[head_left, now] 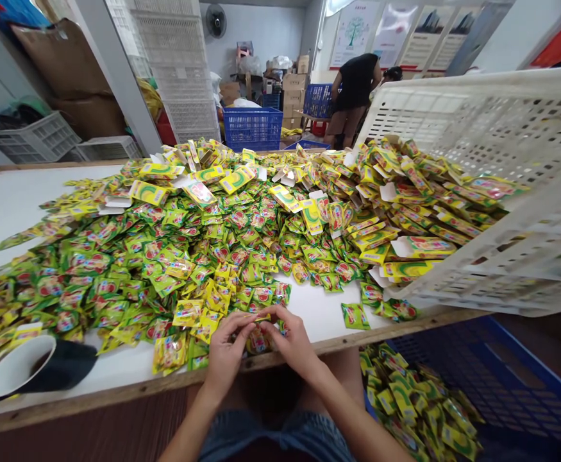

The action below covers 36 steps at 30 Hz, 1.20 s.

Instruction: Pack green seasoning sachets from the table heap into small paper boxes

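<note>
Close to the table's front edge, my left hand point(228, 346) and my right hand point(290, 340) meet with their fingertips pinched together. Between them is a small candy packet point(259, 342), green and yellow with a red print; the fingers partly cover it. A deep heap of similar green packets point(165, 256) spreads just beyond my hands. Yellow packets point(208, 324) lie beside my left fingers. To the right, one green packet point(356, 316) rests alone on the white tabletop point(309, 301).
Small yellow boxes point(236, 179), some with open flaps, lie across the heap. A tipped white crate point(482, 282) spills more boxes at right. At left sits a dark cup point(63, 362). Below the table, a blue crate point(482, 378) holds yellow-green packs. A person point(356, 83) stands behind.
</note>
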Tool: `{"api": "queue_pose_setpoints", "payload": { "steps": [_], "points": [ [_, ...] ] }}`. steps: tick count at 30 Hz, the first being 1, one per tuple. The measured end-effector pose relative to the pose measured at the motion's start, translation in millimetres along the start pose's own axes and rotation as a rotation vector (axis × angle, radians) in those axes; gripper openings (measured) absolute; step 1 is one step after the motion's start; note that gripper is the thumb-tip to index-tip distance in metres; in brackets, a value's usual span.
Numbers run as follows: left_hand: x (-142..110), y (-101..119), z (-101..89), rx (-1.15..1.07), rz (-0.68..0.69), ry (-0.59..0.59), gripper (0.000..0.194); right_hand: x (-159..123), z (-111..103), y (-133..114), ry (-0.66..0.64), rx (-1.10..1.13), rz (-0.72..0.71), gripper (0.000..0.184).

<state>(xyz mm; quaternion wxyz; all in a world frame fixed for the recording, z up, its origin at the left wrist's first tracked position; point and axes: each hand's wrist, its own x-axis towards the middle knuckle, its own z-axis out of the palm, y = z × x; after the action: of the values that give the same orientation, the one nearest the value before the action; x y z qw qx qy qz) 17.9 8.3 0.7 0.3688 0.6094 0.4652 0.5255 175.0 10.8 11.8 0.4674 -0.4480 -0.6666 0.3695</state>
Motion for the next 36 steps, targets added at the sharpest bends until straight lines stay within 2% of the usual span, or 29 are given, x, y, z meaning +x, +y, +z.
{"api": "queue_pose_setpoints", "payload": {
  "steps": [4, 6, 7, 9, 11, 12, 14, 16, 18, 21, 23, 25, 28, 31, 34, 36],
  "points": [
    [-7, -3, 0.7, 0.087, 0.023, -0.011, 0.015, 2, 9, -1, 0.04, 0.024, -0.041, 0.012],
    [-12, -1, 0.2, 0.109, 0.024, -0.003, 0.023, 0, 2, -8, 0.055, 0.006, -0.07, 0.013],
    [-14, 0, -1.4, 0.116, 0.027, 0.012, 0.028, -4, -9, -13, 0.072, -0.027, -0.084, 0.014],
    [-15, 3, -8.6, 0.15, 0.052, 0.066, 0.032, -16, -47, -23, 0.15, -0.158, -0.086, 0.017],
    [-13, 6, -20.6, 0.258, 0.117, 0.124, 0.024, -36, -102, -31, 0.282, -0.401, -0.012, 0.018],
    [-10, 6, -27.7, 0.308, 0.134, 0.144, 0.019, -46, -132, -32, 0.318, -0.552, 0.063, 0.019],
    [0, 6, -41.5, 0.384, 0.142, 0.195, 0.015, -66, -181, -31, 0.38, -0.836, 0.128, 0.028],
    [15, 6, -52.4, 0.444, 0.142, 0.225, 0.016, -77, -206, -26, 0.387, -0.935, 0.162, 0.034],
    [32, 9, -59.0, 0.497, 0.14, 0.259, 0.021, -77, -199, -21, 0.364, -0.863, 0.185, 0.033],
    [51, 19, -61.5, 0.512, 0.174, 0.25, 0.02, -55, -155, -10, 0.223, -0.607, 0.191, 0.028],
    [51, 23, -58.9, 0.502, 0.2, 0.211, 0.019, -33, -125, 0, 0.125, -0.479, 0.169, 0.026],
    [40, 21, -54.0, 0.486, 0.213, 0.168, 0.019, -6, -109, 14, 0.129, -0.45, 0.107, 0.024],
    [14, 7, -45.3, 0.487, 0.196, 0.123, 0.018, 44, -111, 34, 0.257, -0.558, -0.007, 0.019],
    [-3, -6, -39.4, 0.49, 0.189, 0.116, 0.018, 102, -125, 47, 0.412, -0.654, -0.014, 0.025],
    [-4, -8, -38.1, 0.496, 0.189, 0.156, 0.016, 158, -132, 56, 0.464, -0.682, 0.088, 0.044],
    [-2, -7, -39.0, 0.5, 0.175, 0.168, 0.015, 184, -132, 63, 0.489, -0.678, 0.154, 0.052]
  ]
}}
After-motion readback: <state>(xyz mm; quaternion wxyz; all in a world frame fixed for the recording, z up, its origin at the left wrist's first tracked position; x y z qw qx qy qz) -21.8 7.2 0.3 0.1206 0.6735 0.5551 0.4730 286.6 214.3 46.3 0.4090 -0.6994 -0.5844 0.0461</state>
